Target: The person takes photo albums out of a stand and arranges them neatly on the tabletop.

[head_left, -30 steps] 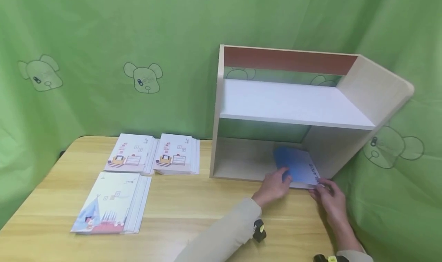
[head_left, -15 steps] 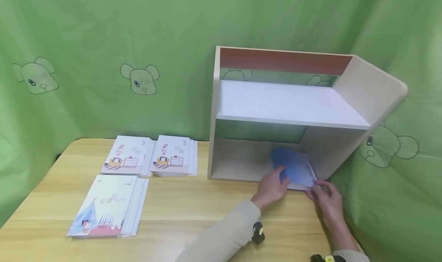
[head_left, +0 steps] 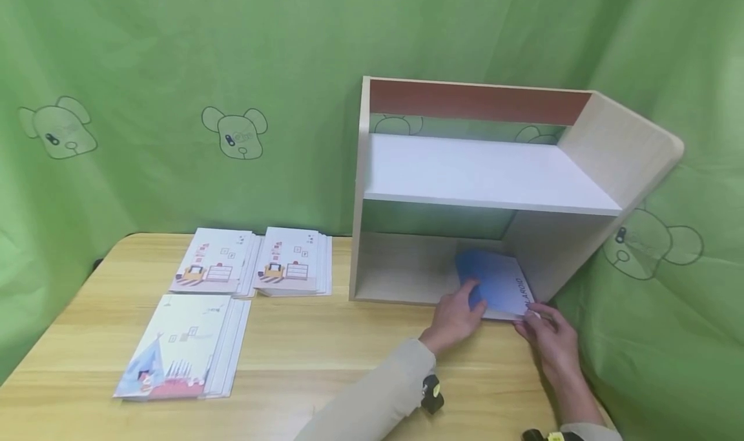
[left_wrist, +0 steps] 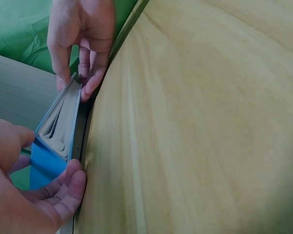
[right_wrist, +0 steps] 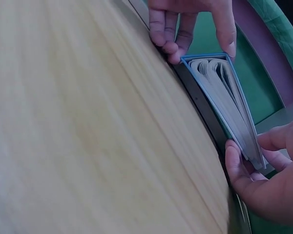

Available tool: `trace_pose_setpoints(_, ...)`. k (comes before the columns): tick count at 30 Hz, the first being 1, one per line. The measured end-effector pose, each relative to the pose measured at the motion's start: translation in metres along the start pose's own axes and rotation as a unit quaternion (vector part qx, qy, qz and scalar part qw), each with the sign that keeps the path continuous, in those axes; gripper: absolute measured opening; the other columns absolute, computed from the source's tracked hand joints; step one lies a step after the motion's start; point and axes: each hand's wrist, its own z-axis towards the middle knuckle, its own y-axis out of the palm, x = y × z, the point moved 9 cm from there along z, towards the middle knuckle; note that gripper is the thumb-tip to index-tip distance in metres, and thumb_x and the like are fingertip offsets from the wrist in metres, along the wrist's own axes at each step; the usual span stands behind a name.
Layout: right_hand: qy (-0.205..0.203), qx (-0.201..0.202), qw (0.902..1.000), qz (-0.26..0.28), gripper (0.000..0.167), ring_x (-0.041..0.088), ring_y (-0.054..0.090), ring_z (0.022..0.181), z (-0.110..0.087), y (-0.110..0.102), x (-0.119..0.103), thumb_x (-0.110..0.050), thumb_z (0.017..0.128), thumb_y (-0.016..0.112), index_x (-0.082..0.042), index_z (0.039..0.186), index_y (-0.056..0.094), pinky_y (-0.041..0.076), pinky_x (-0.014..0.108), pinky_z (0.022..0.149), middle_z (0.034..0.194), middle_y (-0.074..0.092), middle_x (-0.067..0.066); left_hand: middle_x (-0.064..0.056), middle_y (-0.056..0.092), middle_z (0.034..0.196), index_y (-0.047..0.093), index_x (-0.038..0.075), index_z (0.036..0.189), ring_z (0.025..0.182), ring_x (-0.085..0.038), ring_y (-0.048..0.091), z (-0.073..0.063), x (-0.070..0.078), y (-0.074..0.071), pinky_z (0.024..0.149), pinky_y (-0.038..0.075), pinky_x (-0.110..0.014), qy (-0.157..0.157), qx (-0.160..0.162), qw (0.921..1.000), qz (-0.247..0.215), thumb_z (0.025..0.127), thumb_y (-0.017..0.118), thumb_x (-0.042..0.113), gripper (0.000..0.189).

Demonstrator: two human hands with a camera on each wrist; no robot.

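A blue-to-white photo album (head_left: 498, 281) with dark lettering near one edge lies flat at the right end of the bottom board (head_left: 401, 270) of a small shelf unit. My left hand (head_left: 455, 319) pinches it at the spine side, thumb above and fingers below the front edge. At the opposite corner, my right hand (head_left: 556, 341) holds the cover edges between thumb and fingers. Both wrist views look into the end of the album (left_wrist: 49, 163), where folded pages (right_wrist: 224, 87) sit between the covers, thick at the spine and narrow at the other side.
Three fanned stacks of white illustrated booklets lie on the wooden table (head_left: 290, 357): a back left stack (head_left: 212, 260), a stack (head_left: 287, 260) beside it, and a front stack (head_left: 174, 344). A white upper shelf (head_left: 482, 170) overhangs the album. Green curtain (head_left: 314, 53) surrounds the table.
The head view has shifted slightly. Both hands keep their hold on the album, which stays in about the same spot on the bottom board.
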Motion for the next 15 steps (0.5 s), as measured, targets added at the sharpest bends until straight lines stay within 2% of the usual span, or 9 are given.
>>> trace_pose_setpoints(3, 0.009, 0.0, 0.9999, 0.01, 0.042, 0.011, 0.071, 0.091, -0.005, -0.001, 0.0, -0.008, 0.1, 0.066, -0.003, 0.137, 0.049, 0.057, 0.026, 0.093, 0.101, 0.064, 0.001, -0.004, 0.07, 0.095, 0.052, 0.029, 0.149, 0.053, -0.013, 0.046, -0.002, -0.002, 0.001, 0.067, 0.051, -0.025, 0.001, 0.002, 0.9999, -0.016, 0.1, 0.061, 0.035, 0.05)
trace_pose_setpoints(6, 0.02, -0.008, 0.9995, 0.025, 0.044, 0.011, 0.071, 0.094, -0.01, 0.0, -0.001, -0.008, 0.099, 0.067, -0.006, 0.14, 0.049, 0.056, 0.027, 0.096, 0.104, 0.064, 0.0, -0.002, 0.069, 0.095, 0.051, 0.031, 0.15, 0.051, -0.011, 0.042, -0.005, -0.003, 0.002, 0.061, 0.047, -0.024, 0.003, 0.002, 0.9998, -0.021, 0.1, 0.062, 0.036, 0.051)
trace_pose_setpoints(9, 0.025, -0.016, 0.9987, 0.04, 0.046, 0.012, 0.07, 0.097, -0.015, 0.0, -0.003, -0.008, 0.099, 0.067, -0.008, 0.141, 0.048, 0.054, 0.027, 0.098, 0.106, 0.064, 0.0, 0.0, 0.071, 0.104, 0.05, 0.033, 0.149, 0.05, -0.01, 0.041, -0.01, -0.001, 0.0, 0.057, 0.046, -0.024, 0.008, 0.007, 0.9995, -0.029, 0.1, 0.063, 0.035, 0.051)
trace_pose_setpoints(10, 0.024, -0.018, 0.9985, 0.045, 0.048, 0.012, 0.07, 0.097, -0.016, 0.0, -0.004, -0.008, 0.099, 0.067, -0.008, 0.142, 0.048, 0.054, 0.027, 0.098, 0.107, 0.064, 0.0, 0.0, 0.071, 0.11, 0.05, 0.034, 0.15, 0.052, -0.009, 0.041, -0.011, -0.001, -0.001, 0.059, 0.046, -0.023, 0.011, 0.009, 0.9995, -0.027, 0.1, 0.063, 0.035, 0.051)
trace_pose_setpoints(11, 0.023, -0.02, 0.9984, 0.048, 0.048, 0.012, 0.07, 0.098, -0.017, 0.001, -0.005, -0.009, 0.099, 0.068, -0.009, 0.142, 0.048, 0.054, 0.027, 0.099, 0.108, 0.065, 0.0, 0.0, 0.071, 0.109, 0.049, 0.035, 0.15, 0.052, -0.01, 0.042, -0.012, 0.0, -0.001, 0.058, 0.046, -0.024, 0.013, 0.01, 0.9994, -0.031, 0.1, 0.063, 0.034, 0.052)
trace_pose_setpoints(15, 0.015, -0.021, 0.9982, 0.054, 0.048, 0.011, 0.07, 0.098, -0.022, 0.0, -0.008, -0.009, 0.098, 0.069, -0.01, 0.142, 0.049, 0.053, 0.026, 0.099, 0.11, 0.064, -0.001, -0.002, 0.072, 0.118, 0.049, 0.036, 0.149, 0.065, -0.01, 0.052, -0.018, 0.002, -0.005, 0.072, 0.053, -0.025, 0.026, 0.021, 0.9987, -0.038, 0.1, 0.063, 0.033, 0.052)
